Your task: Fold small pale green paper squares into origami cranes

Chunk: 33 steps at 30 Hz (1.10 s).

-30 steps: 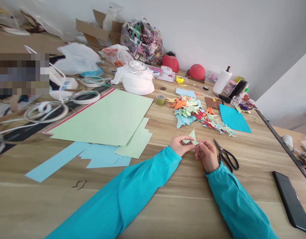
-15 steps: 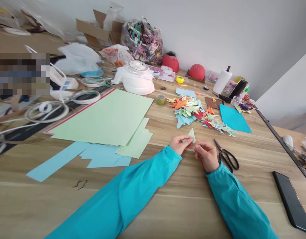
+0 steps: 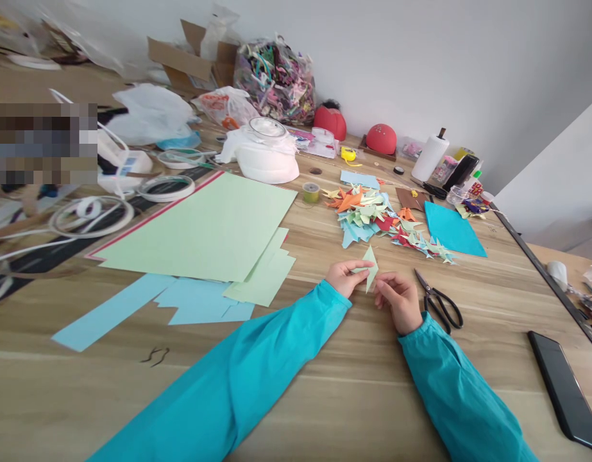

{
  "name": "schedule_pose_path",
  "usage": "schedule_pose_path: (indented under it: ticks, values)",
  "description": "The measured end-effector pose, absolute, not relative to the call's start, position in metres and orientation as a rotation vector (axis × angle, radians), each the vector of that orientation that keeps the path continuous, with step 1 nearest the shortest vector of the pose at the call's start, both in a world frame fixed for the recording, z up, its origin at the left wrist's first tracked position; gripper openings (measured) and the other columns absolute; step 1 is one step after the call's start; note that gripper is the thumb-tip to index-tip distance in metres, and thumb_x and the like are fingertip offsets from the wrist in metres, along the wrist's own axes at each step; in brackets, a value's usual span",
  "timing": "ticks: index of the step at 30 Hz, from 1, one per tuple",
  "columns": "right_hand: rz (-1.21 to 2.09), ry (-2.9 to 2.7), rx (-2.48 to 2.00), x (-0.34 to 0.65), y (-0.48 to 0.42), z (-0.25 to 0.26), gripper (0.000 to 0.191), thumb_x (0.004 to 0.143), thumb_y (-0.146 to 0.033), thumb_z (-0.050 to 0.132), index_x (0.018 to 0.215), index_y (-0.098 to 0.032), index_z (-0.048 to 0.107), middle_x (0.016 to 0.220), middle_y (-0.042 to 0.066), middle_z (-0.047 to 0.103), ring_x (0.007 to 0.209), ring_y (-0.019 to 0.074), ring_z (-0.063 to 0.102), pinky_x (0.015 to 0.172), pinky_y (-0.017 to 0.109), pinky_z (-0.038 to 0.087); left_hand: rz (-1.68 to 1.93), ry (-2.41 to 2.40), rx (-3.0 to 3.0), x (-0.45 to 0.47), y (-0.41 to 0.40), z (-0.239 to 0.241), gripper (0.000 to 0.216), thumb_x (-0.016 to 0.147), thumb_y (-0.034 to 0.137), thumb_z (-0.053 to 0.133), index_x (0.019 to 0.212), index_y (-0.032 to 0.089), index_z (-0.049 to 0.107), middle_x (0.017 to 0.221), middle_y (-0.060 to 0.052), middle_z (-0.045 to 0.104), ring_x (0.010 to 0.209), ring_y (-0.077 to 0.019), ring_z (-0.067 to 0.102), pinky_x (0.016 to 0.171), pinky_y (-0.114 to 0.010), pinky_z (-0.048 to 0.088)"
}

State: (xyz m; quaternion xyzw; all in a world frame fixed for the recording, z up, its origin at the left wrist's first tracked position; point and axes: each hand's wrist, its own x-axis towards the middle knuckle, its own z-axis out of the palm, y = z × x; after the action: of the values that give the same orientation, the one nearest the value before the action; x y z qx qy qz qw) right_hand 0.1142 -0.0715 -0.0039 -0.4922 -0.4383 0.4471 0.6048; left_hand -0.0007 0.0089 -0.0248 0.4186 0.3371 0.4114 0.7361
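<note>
My left hand [image 3: 346, 277] pinches a small pale green folded paper [image 3: 371, 258] between thumb and fingers. The paper is a narrow diamond, one point upward and another hanging below the fingers. Just right of its lower edge is my right hand [image 3: 399, 298], fingers curled and thumb against them; whether they grip anything is hidden. Black-handled scissors [image 3: 442, 305] lie to the right of that hand. Beyond the hands is a heap of folded paper cranes [image 3: 367, 212] in green, blue, orange and red.
Large green sheets [image 3: 204, 224] lie at left, with green offcuts [image 3: 267, 282] and blue strips [image 3: 115, 311] in front. A phone [image 3: 562, 388] rests near the right edge. Behind are a thread spool [image 3: 310, 192], a turquoise sheet [image 3: 454, 229] and a white wrapped bundle [image 3: 267, 154].
The folded paper's lower point now shows below my left fingers, making a diamond where only an upper triangle showed. My right fingertips have shifted slightly from its edge.
</note>
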Motion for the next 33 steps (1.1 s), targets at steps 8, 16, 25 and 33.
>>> schedule_pose_path:
  ticks: [8, 16, 25, 33]
  values:
    - [0.998, -0.944, -1.128, 0.114, -0.068, -0.008, 0.016, 0.074, -0.029, 0.061, 0.079, -0.017, 0.053, 0.058, -0.003, 0.059, 0.039, 0.0066, 0.051, 0.034, 0.017, 0.040, 0.841, 0.645, 0.860, -0.003, 0.001, -0.013, 0.035, 0.046, 0.025, 0.077, 0.078, 0.013, 0.070, 0.064, -0.003, 0.067, 0.059, -0.0132, 0.061, 0.066, -0.028, 0.048]
    - [1.002, -0.971, -1.127, 0.114, -0.068, -0.008, 0.015, 0.075, -0.030, 0.060, 0.079, -0.017, 0.052, 0.058, -0.003, 0.059, 0.038, 0.0068, 0.050, 0.034, 0.017, 0.040, 0.832, 0.626, 0.834, -0.004, 0.000, -0.011, 0.034, 0.044, 0.025, 0.078, 0.075, 0.012, 0.070, 0.065, -0.004, 0.068, 0.062, -0.0149, 0.062, 0.069, -0.029, 0.048]
    - [1.026, -0.961, -1.116, 0.114, -0.068, -0.007, 0.015, 0.075, -0.030, 0.060, 0.079, -0.018, 0.052, 0.058, -0.004, 0.059, 0.038, 0.0068, 0.051, 0.034, 0.017, 0.040, 0.834, 0.625, 0.828, -0.004, 0.000, -0.011, 0.036, 0.044, 0.026, 0.077, 0.076, 0.012, 0.070, 0.070, -0.006, 0.069, 0.065, -0.0167, 0.062, 0.069, -0.030, 0.049]
    - [1.014, -0.973, -1.135, 0.114, -0.068, -0.007, 0.017, 0.074, -0.030, 0.061, 0.079, -0.017, 0.051, 0.059, -0.003, 0.060, 0.038, 0.0069, 0.050, 0.034, 0.017, 0.040, 0.827, 0.610, 0.829, -0.004, 0.000, -0.011, 0.034, 0.045, 0.026, 0.077, 0.075, 0.012, 0.070, 0.067, -0.005, 0.069, 0.062, -0.0159, 0.062, 0.069, -0.031, 0.049]
